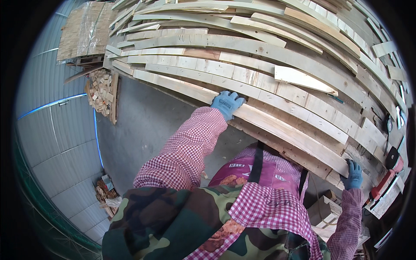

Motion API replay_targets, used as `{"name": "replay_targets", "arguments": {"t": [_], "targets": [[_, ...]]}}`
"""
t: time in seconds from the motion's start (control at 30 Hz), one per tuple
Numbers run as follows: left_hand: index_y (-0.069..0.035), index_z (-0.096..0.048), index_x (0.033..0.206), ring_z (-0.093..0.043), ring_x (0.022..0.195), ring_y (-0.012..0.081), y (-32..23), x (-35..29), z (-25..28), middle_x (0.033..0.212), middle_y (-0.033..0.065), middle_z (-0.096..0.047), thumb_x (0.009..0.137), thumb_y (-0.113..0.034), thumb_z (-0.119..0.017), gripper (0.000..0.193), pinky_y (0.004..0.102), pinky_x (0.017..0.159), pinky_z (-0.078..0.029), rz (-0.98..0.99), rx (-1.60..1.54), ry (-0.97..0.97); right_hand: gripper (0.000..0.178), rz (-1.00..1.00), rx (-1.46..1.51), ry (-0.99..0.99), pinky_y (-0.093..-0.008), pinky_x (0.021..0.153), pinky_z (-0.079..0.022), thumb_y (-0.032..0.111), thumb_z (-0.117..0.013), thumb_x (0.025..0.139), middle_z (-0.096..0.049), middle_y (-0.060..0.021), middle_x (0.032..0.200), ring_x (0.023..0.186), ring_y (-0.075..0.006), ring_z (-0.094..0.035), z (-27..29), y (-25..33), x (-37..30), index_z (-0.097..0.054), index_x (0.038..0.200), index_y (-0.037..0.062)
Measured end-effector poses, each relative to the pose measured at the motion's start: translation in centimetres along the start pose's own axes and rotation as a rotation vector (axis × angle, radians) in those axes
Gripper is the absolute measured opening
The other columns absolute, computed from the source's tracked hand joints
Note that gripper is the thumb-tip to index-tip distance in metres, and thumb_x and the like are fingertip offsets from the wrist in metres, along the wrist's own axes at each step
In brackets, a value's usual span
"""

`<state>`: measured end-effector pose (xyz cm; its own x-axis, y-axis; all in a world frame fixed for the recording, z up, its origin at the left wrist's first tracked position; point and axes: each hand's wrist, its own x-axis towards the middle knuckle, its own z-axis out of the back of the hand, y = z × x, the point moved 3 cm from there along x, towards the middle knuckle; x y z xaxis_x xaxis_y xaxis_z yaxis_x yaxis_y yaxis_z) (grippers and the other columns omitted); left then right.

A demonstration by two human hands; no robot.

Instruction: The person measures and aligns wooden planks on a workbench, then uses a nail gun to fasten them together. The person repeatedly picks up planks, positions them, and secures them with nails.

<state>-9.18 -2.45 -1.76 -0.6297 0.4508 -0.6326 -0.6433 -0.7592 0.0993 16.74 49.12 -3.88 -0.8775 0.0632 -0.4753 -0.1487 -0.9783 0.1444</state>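
The blue-gloved left hand (227, 104) is clamped over a long pale wooden plank (294, 139), nearest the person among many loose boards (242, 44). The right hand (353, 174), likewise gloved, touches the plank's right end; whether it grips, I cannot tell.

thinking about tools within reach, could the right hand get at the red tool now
Probably yes: the red tool lies near the right hand, with nothing visible blocking the gap. That hand is at the end of a board, though, so it would likely leave that first.
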Motion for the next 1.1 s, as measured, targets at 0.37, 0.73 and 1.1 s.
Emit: {"name": "replay_targets", "arguments": {"t": [0.37,0.73,1.1], "targets": [[-0.014,-0.040,0.132,-0.040,0.116,0.0316,0.3,-0.6,0.6,0.125,0.0124,-0.043,0.049,-0.035,-0.085,0.096,0.0424,0.102,-0.031,-0.132,-0.060,-0.134,0.108,-0.097,0.059,-0.232,-0.0540,0.108,-0.018,0.041,-0.081,0.053,-0.030,-0.0156,0.144,0.132,-0.0368,-0.027,2.4,1.2,-2.0,-0.024,0.144,0.0293],[-0.004,-0.041,0.134,-0.042,0.118,0.0338,-21.9,0.1,8.9,0.129,0.0155,-0.047,0.070,-0.050,-0.070,0.084,0.0445,0.102,-0.033,-0.469,-0.202,-0.402,0.047,-0.817,1.617,-0.433,-0.0270,0.084,-0.046,0.020,-0.055,0.092,-0.057,-0.0071,0.125,0.108,-0.0153,-0.055,-3.7,-4.5,-7.7,-0.044,0.135,0.0054],[-0.011,-0.048,0.126,-0.045,0.112,0.0292,-33.6,5.4,7.9,0.121,0.0107,-0.049,0.065,-0.045,-0.075,0.075,0.0416,0.097,-0.036,-0.455,-0.264,-0.251,0.044,-0.619,1.050,-0.278,-0.0385,0.095,-0.041,0.029,-0.051,0.090,-0.054,-0.0215,0.116,0.109,-0.0358,-0.052,-2.7,-3.7,-6.7,-0.050,0.129,0.0086]]}}
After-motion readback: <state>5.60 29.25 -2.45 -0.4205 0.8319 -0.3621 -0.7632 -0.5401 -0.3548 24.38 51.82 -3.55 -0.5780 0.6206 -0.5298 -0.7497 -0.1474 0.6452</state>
